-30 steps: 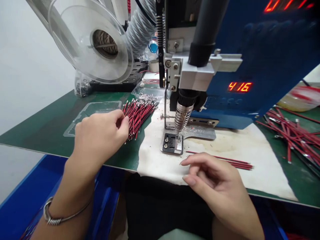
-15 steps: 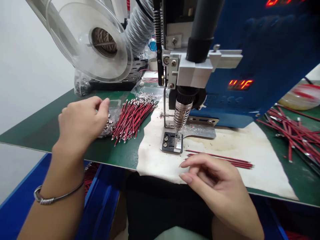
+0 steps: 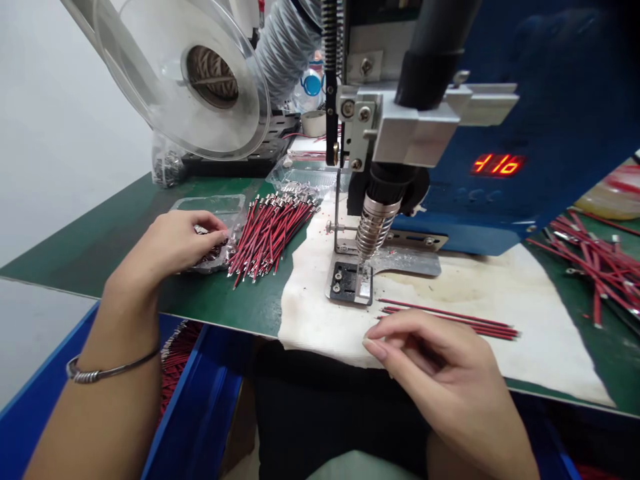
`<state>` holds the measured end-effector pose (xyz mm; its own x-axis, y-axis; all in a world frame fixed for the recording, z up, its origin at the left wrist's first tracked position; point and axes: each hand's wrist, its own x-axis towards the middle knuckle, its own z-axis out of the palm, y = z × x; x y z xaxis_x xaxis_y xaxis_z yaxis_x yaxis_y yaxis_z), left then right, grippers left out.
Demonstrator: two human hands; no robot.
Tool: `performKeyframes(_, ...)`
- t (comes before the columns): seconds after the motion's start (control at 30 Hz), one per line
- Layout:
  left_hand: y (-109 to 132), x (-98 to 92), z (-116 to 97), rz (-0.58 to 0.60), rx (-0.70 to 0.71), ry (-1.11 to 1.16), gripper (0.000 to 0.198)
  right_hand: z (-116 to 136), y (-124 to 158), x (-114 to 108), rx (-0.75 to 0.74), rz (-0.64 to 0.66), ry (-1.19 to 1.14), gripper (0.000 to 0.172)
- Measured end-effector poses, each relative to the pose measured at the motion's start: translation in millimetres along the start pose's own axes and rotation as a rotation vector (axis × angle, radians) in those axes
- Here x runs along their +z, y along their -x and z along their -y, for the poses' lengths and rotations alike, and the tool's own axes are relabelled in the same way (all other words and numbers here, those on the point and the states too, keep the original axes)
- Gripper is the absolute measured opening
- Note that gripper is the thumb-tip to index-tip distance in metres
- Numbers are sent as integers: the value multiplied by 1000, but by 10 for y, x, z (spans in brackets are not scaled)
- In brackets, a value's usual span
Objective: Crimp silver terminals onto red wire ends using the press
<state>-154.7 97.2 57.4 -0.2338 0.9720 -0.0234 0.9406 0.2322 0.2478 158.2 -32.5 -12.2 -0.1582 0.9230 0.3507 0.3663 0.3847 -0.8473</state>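
My left hand (image 3: 183,245) is over a clear plastic tray (image 3: 186,203) of small metal parts (image 3: 217,253). Its fingers bend down toward the parts, with thumb and index finger somewhat apart; the other fingertips are hidden. My right hand (image 3: 443,380) hovers by the cloth's front edge, thumb and index tips brought together, with nothing visible between them. Just behind it, a few red-and-black wires (image 3: 465,321) lie on the white cloth (image 3: 320,313). Left of those wires, the machine's spring-wrapped tip (image 3: 376,223) points down at a small black fixture (image 3: 343,283).
A pile of wires with metal ends (image 3: 273,233) lies beside the tray. More wires (image 3: 597,260) are at the right. The blue machine (image 3: 500,220) with a red display stands behind the cloth. A large clear reel (image 3: 165,87) hangs at back left. Below the table sits a blue bin (image 3: 195,387).
My left hand has lowered into the tray, its fingers bending toward the parts. My right thumb and index tips have drawn closer together. The view has shifted slightly and the display digits differ.
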Motion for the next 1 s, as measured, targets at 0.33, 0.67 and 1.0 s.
performKeyframes(0.33, 263, 124, -66, -651, 111, 450, 12, -24, 32, -356, -231, -237, 517, 6)
performKeyframes(0.67, 976, 564, -758, -278, 305, 1200, 23, -333, -4, -410, -282, -75, 641, 18)
performKeyframes(1.0, 1094, 788, -1103, 40, 279, 1502, 20, -296, 6, -425, -247, -55, 609, 7)
